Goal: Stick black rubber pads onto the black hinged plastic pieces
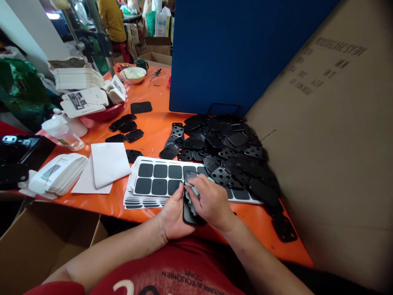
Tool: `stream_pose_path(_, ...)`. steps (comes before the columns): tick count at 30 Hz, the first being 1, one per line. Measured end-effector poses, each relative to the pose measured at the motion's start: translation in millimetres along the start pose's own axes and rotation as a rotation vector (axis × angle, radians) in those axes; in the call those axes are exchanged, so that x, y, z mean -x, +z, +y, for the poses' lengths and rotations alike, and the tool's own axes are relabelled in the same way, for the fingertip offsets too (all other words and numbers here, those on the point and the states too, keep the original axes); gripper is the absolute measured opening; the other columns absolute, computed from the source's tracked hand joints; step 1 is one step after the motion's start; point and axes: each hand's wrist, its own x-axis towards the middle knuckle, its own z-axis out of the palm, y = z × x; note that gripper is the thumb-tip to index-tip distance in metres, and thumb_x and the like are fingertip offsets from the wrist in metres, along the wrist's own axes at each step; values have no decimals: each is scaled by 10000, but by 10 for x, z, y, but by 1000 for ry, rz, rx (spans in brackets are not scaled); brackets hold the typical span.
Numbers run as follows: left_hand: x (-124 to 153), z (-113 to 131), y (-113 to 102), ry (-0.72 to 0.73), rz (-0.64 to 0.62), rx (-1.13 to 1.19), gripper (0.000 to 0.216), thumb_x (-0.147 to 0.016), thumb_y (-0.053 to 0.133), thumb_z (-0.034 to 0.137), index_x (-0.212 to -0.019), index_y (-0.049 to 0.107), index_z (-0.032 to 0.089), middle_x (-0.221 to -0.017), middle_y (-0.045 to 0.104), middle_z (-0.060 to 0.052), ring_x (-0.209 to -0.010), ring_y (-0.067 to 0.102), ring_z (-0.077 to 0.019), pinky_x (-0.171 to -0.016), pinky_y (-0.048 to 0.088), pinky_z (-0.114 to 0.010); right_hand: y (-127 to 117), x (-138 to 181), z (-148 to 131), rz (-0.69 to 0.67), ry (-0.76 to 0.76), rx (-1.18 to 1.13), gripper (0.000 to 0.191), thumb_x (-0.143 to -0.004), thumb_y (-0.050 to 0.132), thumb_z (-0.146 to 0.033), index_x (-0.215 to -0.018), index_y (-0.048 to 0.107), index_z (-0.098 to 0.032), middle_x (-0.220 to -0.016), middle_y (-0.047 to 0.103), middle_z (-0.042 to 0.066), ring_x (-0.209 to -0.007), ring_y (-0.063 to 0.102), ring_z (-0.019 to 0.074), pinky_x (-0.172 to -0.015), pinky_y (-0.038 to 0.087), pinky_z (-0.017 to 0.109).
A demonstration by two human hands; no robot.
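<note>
My left hand is closed round a black rectangular plastic piece, holding it upright over the table's front edge. My right hand is closed on a small pale green tool and presses it against the top of that piece. Just beyond the hands lies a stack of white sheets carrying black rounded-square stickers. A large heap of black plastic plates, some with holes, lies behind the sheets and to the right.
The orange table holds white paper sheets, a stack of folded cartons, a red basin with cartons, a clear bottle and a metal bowl. A blue panel and brown cardboard wall the right. A person sits far back.
</note>
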Motion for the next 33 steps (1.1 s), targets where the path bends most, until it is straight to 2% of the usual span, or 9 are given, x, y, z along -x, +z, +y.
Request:
stream_pose_path(2,0,-3,-3,5,0,3,572,-991,255,504,-968,676,117,-887,719,-113,-980,662,-236,-982,424,-377,-91,78,157,10,92,-190,113,-940,506,-252,-914,602,-198,-804,616,31,-677,598,150,-607,463,263)
stream_pose_path(4,10,19,-7,9,-50,-22,545,-991,267,490,-1054,659,116,-1005,712,-139,-1017,655,-259,-990,413,-426,-225,223,277,105,265,-355,95,-939,522,-281,-927,589,-216,-795,616,19,-636,597,138,-582,486,258)
stream_pose_path(8,22,67,-22,24,-102,-67,476,-983,286,500,-1223,580,213,-1213,646,-131,-1057,644,-320,-912,435,-536,-540,566,452,317,559,-302,148,-891,598,-386,-911,617,-240,-737,628,17,-549,563,140,-489,472,261)
stream_pose_path(14,-19,67,-39,46,11,-138,482,-984,273,505,-1253,553,220,-1244,620,-133,-1036,645,-313,-827,481,-505,-726,1029,664,223,722,-292,178,-897,589,-415,-924,592,-238,-559,600,-27,-345,469,119,-340,397,243)
stream_pose_path(16,-29,63,-40,47,5,-150,483,-983,281,504,-1268,549,220,-1269,605,-136,-1044,640,-309,-833,482,-503,-682,1197,749,181,637,-165,202,-901,581,-418,-940,611,-223,-656,650,7,-445,563,144,-431,472,268)
stream_pose_path(18,-34,65,-41,46,-2,-156,484,-982,287,505,-1284,543,227,-1278,599,-135,-1040,641,-302,-838,484,-503,-609,1359,841,112,457,10,228,-906,570,-423,-944,642,-210,-811,689,58,-659,659,190,-614,536,310)
stream_pose_path(21,-38,82,-37,42,-4,-157,502,-974,281,534,-1293,534,242,-1257,608,-136,-1015,651,-296,-814,500,-496,-495,1534,945,38,232,207,230,-928,547,-387,-1008,658,-202,-926,696,83,-853,676,228,-787,524,343)
stream_pose_path(28,-44,198,4,42,28,-265,647,-877,304,722,-1193,541,210,-1156,637,-155,-952,671,-322,-673,541,-447,-421,1585,963,106,94,306,213,-911,590,-310,-1077,641,-186,-935,705,75,-857,676,230,-860,501,355)
stream_pose_path(33,-234,402,190,-18,213,-683,422,-803,638,536,-1008,536,181,-931,650,-91,-761,670,-257,-636,531,-410,-460,1608,992,127,54,283,218,-922,558,-352,-1054,648,-203,-918,722,58,-822,690,225,-811,509,344)
